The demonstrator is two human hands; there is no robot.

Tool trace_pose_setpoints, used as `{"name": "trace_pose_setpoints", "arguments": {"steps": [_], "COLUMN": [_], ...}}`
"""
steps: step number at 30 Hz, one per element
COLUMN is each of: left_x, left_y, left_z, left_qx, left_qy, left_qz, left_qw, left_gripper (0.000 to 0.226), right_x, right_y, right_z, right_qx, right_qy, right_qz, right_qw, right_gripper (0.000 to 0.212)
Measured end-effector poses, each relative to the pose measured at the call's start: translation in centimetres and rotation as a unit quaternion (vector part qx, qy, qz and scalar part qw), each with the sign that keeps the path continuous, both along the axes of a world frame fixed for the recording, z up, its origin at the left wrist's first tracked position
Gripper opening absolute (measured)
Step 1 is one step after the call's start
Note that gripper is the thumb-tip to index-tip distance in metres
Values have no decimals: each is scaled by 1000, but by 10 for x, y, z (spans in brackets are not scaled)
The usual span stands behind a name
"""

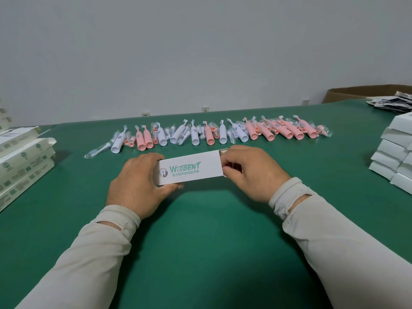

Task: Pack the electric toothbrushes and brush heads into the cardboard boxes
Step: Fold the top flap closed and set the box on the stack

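A white cardboard box (191,168) with green lettering lies lengthwise just above the green table, held at both ends. My left hand (136,181) wraps its left end. My right hand (247,170) pinches the right end, where a brown inner flap shows. Behind the box runs a row of several pink and white electric toothbrushes (209,134) mixed with bagged brush heads (98,151).
Stacked printed boxes (20,161) stand at the left edge. A pile of plain white boxes (394,152) stands at the right. Folded leaflets (394,103) and a brown carton (356,92) sit at the far right. Green table surface (200,241) stretches toward me.
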State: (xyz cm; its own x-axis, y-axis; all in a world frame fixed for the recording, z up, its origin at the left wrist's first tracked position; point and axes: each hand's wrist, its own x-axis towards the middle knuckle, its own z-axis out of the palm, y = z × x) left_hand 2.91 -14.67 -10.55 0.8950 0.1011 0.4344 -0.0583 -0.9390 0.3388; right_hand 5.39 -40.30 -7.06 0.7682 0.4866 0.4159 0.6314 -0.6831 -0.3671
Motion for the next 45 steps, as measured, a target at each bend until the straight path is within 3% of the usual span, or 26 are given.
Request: {"name": "trace_pose_setpoints", "arguments": {"steps": [8, 12, 15, 20, 25, 28, 34, 37, 40, 42, 45], "left_x": [0, 1, 2, 4, 2, 0, 0, 2, 4, 5, 7], "left_y": [1, 5, 7, 7, 4, 2, 2, 2, 6, 10, 15], "left_z": [-2, -3, -4, -5, -3, -3, -3, -3, -5, -6, -7], "left_qx": [-51, -82, -94, -92, -91, -74, -70, -77, -76, -71, -77], "left_qy": [-12, -46, -54, -47, -42, -37, -27, -9, 2, -6, -24], "left_qz": [-6, -17, -29, -34, -39, -43, -48, -67, -77, -66, -56], "left_qw": [999, 995, 994, 994, 994, 996, 996, 995, 994, 995, 995], "left_gripper": [60, 65, 62, 63, 64, 63, 73, 81, 66, 55, 50], "right_x": [1, 1, 2, 0, -4, -4, -1, -3, -1, 0, 0], "right_y": [-3, -6, -7, -1, 1, 6, 8, 9, 9, 5, 1], "right_z": [0, -3, -4, -5, -5, -12, -17, -16, -17, -15, -7], "right_qx": [23, 215, 275, 257, 242, 224, 233, 248, 219, 220, 296], "right_qy": [-108, -17, 36, 31, 127, 157, 136, 125, 113, 114, 137], "right_qz": [15, 4, -3, 3, 65, 91, 85, 94, 85, 75, 71], "right_qw": [994, 976, 961, 966, 960, 958, 959, 956, 965, 966, 943], "right_gripper": [8, 13, 20, 18, 28, 23, 10, 13, 6, 18, 28]}}
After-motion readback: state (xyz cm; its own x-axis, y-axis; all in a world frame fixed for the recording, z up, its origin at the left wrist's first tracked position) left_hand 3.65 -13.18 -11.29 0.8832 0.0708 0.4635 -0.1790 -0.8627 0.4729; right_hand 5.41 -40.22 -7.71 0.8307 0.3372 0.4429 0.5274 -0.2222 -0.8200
